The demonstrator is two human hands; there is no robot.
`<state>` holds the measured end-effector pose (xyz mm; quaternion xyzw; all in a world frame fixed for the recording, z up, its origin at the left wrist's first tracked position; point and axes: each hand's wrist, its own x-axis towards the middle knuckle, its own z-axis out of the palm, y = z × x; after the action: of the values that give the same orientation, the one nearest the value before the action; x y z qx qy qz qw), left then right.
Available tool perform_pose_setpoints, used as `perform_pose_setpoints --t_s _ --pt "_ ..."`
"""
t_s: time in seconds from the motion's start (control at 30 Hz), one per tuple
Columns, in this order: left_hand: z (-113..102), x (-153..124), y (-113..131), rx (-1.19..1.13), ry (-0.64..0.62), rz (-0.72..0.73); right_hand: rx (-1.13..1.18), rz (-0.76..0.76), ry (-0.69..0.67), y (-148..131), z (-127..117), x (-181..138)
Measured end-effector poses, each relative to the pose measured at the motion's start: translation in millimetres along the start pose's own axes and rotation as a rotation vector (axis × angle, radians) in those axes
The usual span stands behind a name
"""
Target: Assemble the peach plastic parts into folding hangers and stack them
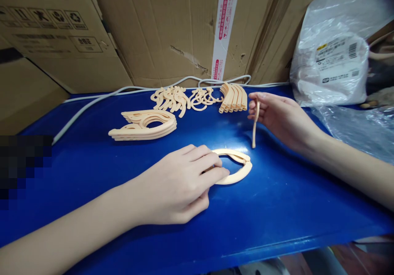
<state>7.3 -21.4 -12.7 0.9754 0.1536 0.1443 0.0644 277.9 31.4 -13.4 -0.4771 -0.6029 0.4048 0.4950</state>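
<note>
Left hand point(181, 184), fingers together, pins a curved peach piece point(243, 175) under its fingertips, while beyond it the right hand point(283, 117) pinches a thin strip point(254, 133) by its top end only, so the strip may swivel loose or the piece skid on the slick tabletop point(277, 209).

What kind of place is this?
Likely a small factory or packing bench: cardboard boxes stacked behind a blue table, piles of identical peach plastic parts, and the right hand pinching one plastic strip.
</note>
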Motion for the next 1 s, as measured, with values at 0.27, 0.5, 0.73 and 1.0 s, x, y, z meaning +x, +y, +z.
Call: perform_pose_setpoints --t_s 0.27,0.5,0.73,1.0 --pt "1 -1 -4 0.014 -0.009 0.03 -0.589 -0.276 -0.475 -17 11 -21" --pt "-4 1 -8 0.253 0.233 -0.232 -0.631 -0.285 -0.781 -23 15 -34" --pt "-10 2 4 0.259 0.08 -0.497 -0.713 -0.485 -0.694 -14 13 -32" --pt "-12 3 -3 0.085 -0.031 -0.565 -0.911 -0.604 -0.573 -7 13 -32"
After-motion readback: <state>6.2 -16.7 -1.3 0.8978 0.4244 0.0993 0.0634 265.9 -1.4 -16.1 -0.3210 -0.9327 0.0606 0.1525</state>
